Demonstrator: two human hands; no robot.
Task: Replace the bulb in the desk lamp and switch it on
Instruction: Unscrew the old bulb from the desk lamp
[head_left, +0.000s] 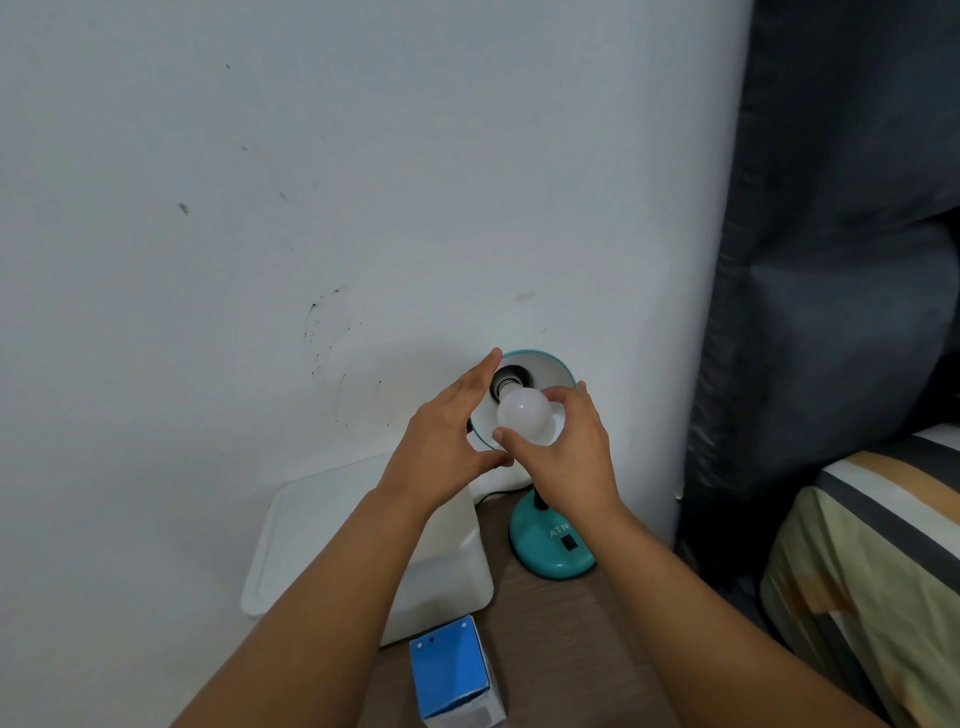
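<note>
The right hand is gripping the white bulb, with the thumb curling under its rounded end and the fingers wrapping over the far side. The bulb is sitting in the mouth of the teal lamp shade, its neck pointing into the dark socket at the back of the shade; whether the thread is seated in the socket is not something the view is showing. The left hand is reaching along the left edge of the shade, fingers straight and stretched up past the rim, thumb spread below toward the right hand's thumb. It seems to be steadying the shade from the side rather than closing round anything, though the actual contact is lying behind the hand.

The lamp is tilting its shade toward the camera on a short neck, and its round teal base is standing on the wooden counter, with a small black switch on top of the base and a dark cord trailing off behind it toward the wall. Just left of the base a white plastic container with a flat lid is sitting on the counter, partly hidden by the left forearm. A blue and white carton is standing at the near edge, between the two forearms. A bed with striped covers is lying at the right, under a dark curtain
</note>
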